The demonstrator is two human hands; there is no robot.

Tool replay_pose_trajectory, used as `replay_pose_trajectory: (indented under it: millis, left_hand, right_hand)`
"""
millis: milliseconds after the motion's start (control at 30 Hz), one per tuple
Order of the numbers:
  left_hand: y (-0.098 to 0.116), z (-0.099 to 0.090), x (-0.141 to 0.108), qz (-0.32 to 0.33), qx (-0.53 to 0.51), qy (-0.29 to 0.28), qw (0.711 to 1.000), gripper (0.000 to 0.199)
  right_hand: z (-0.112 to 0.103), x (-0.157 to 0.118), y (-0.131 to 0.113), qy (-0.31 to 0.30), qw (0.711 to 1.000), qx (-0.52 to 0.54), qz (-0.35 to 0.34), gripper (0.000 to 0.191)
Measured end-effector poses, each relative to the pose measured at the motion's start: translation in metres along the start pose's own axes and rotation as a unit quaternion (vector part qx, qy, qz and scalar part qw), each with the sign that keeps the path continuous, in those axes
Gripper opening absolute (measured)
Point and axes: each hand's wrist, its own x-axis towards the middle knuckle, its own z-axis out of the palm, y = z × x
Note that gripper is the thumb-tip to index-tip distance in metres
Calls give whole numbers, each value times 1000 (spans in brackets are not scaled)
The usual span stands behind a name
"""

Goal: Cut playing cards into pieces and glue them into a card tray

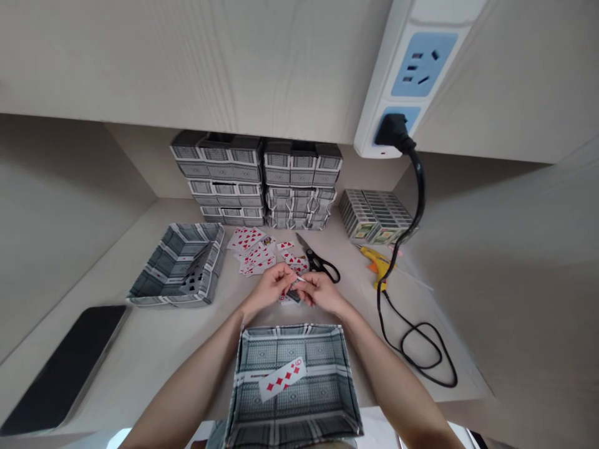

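Note:
In the head view, my left hand [274,284] and my right hand [324,292] meet over the middle of the desk. Both are closed, pinching a small piece of playing card [300,279] between their fingertips. Under them lie more cut card pieces [289,300], partly hidden. Just beyond my hands are loose red-suit playing cards [253,252] and black-handled scissors [321,263]. Between my forearms, a box made of playing cards [322,390] stands at the near edge, with a cut nine of diamonds strip [282,379] inside it.
Another card box [171,299] with cards in it stands left, near a black phone-like slab [65,368]. Stacked card boxes [224,168] line the back, with packs of cards [374,215] beside them. A yellow glue gun [377,265] lies right; a black cable [421,181] hangs from the power strip [412,81].

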Motion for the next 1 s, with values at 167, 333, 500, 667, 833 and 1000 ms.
replay_pose_trajectory:
  millis: [167,333,500,667,833,1000]
  left_hand:
    - [-1,1,-1,1,54,8,998,32]
    - [-1,0,-3,19,128,-30,991,38]
    - [-2,0,-2,-2,60,-48,997,40]
    - [-5,1,-2,-29,-34,-74,996,39]
    - [-7,2,-1,-39,-64,-58,995,41]
    - [-3,1,0,-52,-9,-50,997,51]
  right_hand:
    - [0,1,3,10,1000,-11,-12,26]
    - [2,-2,0,-23,1000,16,-7,28]
    - [6,-4,-5,-24,998,59,-13,30]
    - [9,-4,-5,-43,993,107,-19,31]
    - [9,-3,-7,-45,991,118,-39,31]
    - [6,-4,-9,-67,995,69,-37,34]
